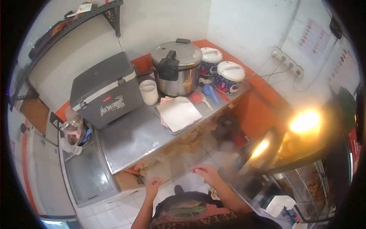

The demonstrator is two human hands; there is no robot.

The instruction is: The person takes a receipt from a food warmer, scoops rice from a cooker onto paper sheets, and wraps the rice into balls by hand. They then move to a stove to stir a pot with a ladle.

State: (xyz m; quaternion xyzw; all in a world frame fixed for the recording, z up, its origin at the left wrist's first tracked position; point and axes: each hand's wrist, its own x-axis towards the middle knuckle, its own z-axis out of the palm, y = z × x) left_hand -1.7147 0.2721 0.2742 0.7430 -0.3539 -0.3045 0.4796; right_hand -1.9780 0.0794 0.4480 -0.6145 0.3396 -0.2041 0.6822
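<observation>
Both of my hands hang in the air in front of my body, over the tiled floor and short of the metal counter [126, 143]. My left hand [154, 184] has its fingers curled, and whether anything is between them is too small to tell. My right hand [204, 172] is stretched toward the left with its fingers apart and holds nothing. The nearest things on the counter are a stack of paper sheets [179, 113], a white cup [148, 92], a red scoop [197, 97] and a blue scoop [210, 93].
A large steel cooker [179, 78], a grey cooler box [108, 91] and two patterned rice pots [230, 78] stand on the counter. A glass-topped freezer [91, 175] is at left. A lit display case [305, 179] stands close on the right.
</observation>
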